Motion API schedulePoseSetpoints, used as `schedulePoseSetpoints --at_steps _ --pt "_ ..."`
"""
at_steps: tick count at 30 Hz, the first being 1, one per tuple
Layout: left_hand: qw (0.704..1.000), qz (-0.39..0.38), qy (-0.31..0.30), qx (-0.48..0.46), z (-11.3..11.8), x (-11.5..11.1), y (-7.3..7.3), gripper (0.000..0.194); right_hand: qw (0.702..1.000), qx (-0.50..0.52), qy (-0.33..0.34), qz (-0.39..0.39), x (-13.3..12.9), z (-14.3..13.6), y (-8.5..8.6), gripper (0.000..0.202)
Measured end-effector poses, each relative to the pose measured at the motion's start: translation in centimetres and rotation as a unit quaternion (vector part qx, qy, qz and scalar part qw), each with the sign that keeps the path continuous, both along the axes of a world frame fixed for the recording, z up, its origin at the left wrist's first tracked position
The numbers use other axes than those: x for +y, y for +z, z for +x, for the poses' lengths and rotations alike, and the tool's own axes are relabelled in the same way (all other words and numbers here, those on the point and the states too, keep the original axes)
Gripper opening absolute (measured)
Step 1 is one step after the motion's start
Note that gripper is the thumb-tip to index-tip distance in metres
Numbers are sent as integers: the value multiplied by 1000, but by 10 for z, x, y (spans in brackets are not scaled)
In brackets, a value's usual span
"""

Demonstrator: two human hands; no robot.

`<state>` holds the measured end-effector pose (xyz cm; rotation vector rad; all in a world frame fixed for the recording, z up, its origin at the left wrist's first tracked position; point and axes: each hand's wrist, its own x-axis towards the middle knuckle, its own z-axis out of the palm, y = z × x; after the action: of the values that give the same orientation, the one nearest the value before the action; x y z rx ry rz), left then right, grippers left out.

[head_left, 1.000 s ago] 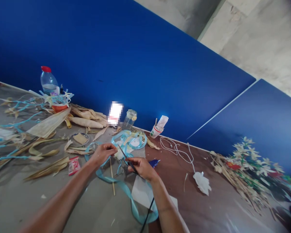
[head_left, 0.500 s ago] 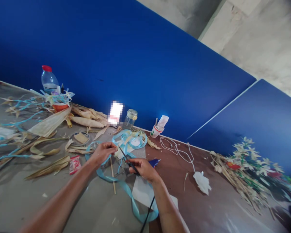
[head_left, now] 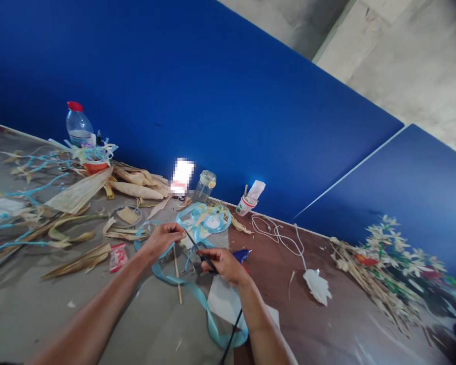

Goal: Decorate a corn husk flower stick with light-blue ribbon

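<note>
A: Moved much since a second ago?

B: Barely. Same pose, with the left hand (head_left: 162, 238) pinched shut on something small at the far tip of the thin dark tool (head_left: 195, 245). Too small to make out what.

A: And at the near end?

B: Gripped by the right hand (head_left: 223, 263), fingers curled tight round the handle, at 4 o'clock from the left hand. Nudged a touch closer to it since then, nothing more.

A: Trailing a lead?

B: Yes, a black cable (head_left: 231, 334), running off toward 6 o'clock past the right wrist and over the white paper (head_left: 222, 301).

A: Around the hands?

B: Under both, a loop of light blue ribbon (head_left: 197, 298). At 6 o'clock of the left hand, a wooden stick (head_left: 178, 278). Just beyond the right hand at 2 o'clock, a blue glue gun (head_left: 242, 254). At 9 o'clock of the left hand, a red packet (head_left: 116, 256), and further out at 11, corn husks (head_left: 137, 188) and a bottle (head_left: 78, 128).

A: Meaning what for the work?

B: Judging by so little motion — fine, steady handling at the tool's tip, held mid-step between both hands and not yet let go.
</note>
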<state>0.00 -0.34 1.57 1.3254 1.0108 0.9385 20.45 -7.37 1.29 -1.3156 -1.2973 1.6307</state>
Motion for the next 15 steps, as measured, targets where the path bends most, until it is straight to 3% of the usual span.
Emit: schedulePoseSetpoints --at_steps 15 --pt "1000 0 -20 18 3 0 -3 19 1000 2 1 23 0 -7 1 52"
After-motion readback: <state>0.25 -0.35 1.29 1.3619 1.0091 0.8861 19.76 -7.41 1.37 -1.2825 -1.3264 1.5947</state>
